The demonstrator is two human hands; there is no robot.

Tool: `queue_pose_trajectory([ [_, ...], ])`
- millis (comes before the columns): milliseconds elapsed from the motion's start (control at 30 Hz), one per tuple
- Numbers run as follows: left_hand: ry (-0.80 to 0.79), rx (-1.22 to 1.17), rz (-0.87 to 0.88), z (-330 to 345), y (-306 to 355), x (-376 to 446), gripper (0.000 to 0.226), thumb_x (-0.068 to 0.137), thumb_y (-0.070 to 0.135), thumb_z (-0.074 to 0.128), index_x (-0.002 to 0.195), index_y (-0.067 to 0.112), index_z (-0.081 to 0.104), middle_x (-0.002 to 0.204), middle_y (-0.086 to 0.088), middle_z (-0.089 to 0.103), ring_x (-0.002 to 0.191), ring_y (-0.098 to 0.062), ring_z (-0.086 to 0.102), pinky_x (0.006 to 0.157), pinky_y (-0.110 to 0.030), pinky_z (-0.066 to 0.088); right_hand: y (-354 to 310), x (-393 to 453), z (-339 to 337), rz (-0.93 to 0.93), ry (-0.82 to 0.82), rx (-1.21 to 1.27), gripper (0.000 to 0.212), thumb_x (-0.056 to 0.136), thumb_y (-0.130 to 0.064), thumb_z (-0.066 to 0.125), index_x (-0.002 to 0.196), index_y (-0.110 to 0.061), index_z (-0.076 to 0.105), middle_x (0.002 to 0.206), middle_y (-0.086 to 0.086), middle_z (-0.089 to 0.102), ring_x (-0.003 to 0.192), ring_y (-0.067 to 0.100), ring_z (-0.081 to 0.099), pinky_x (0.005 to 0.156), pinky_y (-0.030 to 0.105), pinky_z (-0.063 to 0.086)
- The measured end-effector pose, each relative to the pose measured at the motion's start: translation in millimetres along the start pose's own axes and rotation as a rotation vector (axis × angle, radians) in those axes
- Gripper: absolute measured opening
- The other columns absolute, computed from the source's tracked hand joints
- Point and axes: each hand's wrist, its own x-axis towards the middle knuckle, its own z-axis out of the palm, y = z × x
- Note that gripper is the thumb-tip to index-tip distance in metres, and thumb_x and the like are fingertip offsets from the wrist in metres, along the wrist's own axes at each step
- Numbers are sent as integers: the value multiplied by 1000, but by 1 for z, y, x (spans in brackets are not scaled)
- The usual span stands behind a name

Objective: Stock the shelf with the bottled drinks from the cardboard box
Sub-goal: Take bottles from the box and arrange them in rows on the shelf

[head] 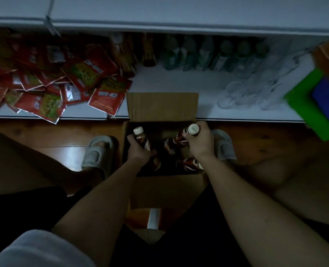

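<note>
white shelf (179,81), red packets (79,74), green bottles (208,54)

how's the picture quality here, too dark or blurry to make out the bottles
Head view: dim overall, with the box interior in deep shadow, so only the white caps and brown labels of the bottles in the left hand and right hand read clearly; the shelf edges bend from the wide lens; the clear bottles and green board at right are smeared by blur.

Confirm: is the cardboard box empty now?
No, the cardboard box holds loose brown bottles, and each hand grips one more.
</note>
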Motion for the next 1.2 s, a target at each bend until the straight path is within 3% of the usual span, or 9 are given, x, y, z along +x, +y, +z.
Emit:
queue_pose_trajectory([
  [167, -4, -46, 93, -32, 27, -24, 93, 71, 7, 82, 141, 23, 23, 138, -7, 48, 129, -30, 47, 103, -53, 43, -28, -19, -24, -137, -32, 18, 24, 76, -26, 78, 90, -21, 59, 89, -6, 64, 91, 15, 61, 75, 28, 46],
  [367, -47, 10, 218, -66, 64, -45, 76, 65, 8, 85, 127, 19, 42, 129, -3, 57, 124, -25, 53, 101, -47, 46, -62, -38, -44, -259, -76, 101, 27, 76, -28, 79, 99, -21, 68, 91, -6, 68, 90, 11, 63, 67, 14, 42],
  [567, -137, 68, 454, -92, 103, -72, 83, 66, 4, 84, 135, 14, 39, 118, 6, 54, 110, -10, 48, 99, -35, 43, -89, -47, -58, -300, -75, 196, 36, 74, -33, 79, 104, -16, 69, 98, -4, 71, 93, 10, 66, 78, 22, 51],
  [667, -193, 73, 521, -106, 123, -79, 74, 67, 2, 84, 128, 17, 44, 118, 6, 57, 108, -11, 55, 83, -25, 51, -106, -50, -68, -331, -75, 233, 37, 72, -39, 79, 103, -21, 70, 97, -6, 72, 94, 9, 67, 82, 27, 54],
  [800, -240, 75, 624, -124, 156, -90, 74, 65, 5, 86, 126, 23, 49, 121, 1, 63, 113, -17, 60, 99, -46, 50, -136, -57, -88, -426, -34, 231, 29, 76, -42, 75, 99, -26, 68, 93, -10, 70, 90, 2, 65, 76, 23, 52],
  [933, -293, 132, 742, -141, 192, -107, 74, 67, 7, 85, 128, 27, 49, 117, 3, 66, 109, -15, 64, 96, -43, 52, -165, -60, -109, -550, 46, 215, 23, 79, -45, 72, 94, -29, 66, 87, -10, 70, 85, 1, 66, 73, 25, 53],
  [1033, -284, 179, 807, -152, 224, -124, 70, 70, 7, 83, 127, 27, 47, 112, 8, 63, 102, -7, 62, 88, -31, 52, -189, -59, -125, -638, 143, 141, 31, 78, -54, 67, 84, -24, 61, 80, -6, 69, 80, 8, 66, 70, 37, 57],
  [1200, -131, 339, 970, -166, 274, -134, 89, 67, 22, 86, 141, 32, 38, 127, 2, 58, 111, -17, 58, 95, -37, 48, -232, -58, -154, -726, 281, 58, 40, 78, -60, 62, 82, -22, 55, 76, -5, 66, 76, 15, 64, 68, 44, 56],
])
